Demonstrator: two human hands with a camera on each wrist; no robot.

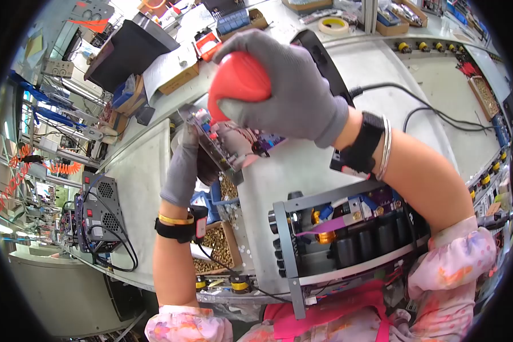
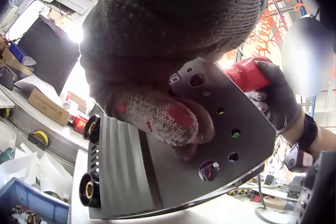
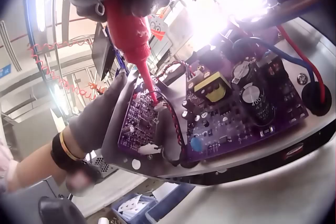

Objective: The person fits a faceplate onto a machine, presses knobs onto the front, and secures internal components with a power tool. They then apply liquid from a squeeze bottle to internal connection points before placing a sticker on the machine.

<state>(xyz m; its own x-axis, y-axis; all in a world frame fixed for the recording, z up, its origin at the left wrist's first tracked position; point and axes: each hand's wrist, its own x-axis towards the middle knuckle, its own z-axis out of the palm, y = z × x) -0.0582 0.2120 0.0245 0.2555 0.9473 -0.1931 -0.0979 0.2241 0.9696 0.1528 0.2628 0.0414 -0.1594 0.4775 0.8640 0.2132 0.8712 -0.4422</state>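
Observation:
My gloved right hand (image 1: pixel 290 85) grips a red squeeze bottle (image 1: pixel 242 80), nozzle down. In the right wrist view the bottle's nozzle (image 3: pixel 147 79) reaches a white connector on a small purple circuit board (image 3: pixel 134 124). A larger purple circuit board (image 3: pixel 236 129) with a yellow transformer and a black capacitor lies beside it, both on one metal panel. My gloved left hand (image 1: pixel 181 174) holds this metal panel (image 2: pixel 247 124), tilted above the bench. Its outer face, seen in the left wrist view, has round holes and two black feet; my left fingertips press on that face.
An open metal chassis (image 1: pixel 293 251) with black capacitors stands at the bench's near edge. A cardboard box of brass-coloured fasteners (image 1: pixel 216 245) and blue bins (image 1: pixel 214 199) sit below my left hand. A long black bar with a cable (image 1: pixel 382 86) lies behind my right hand.

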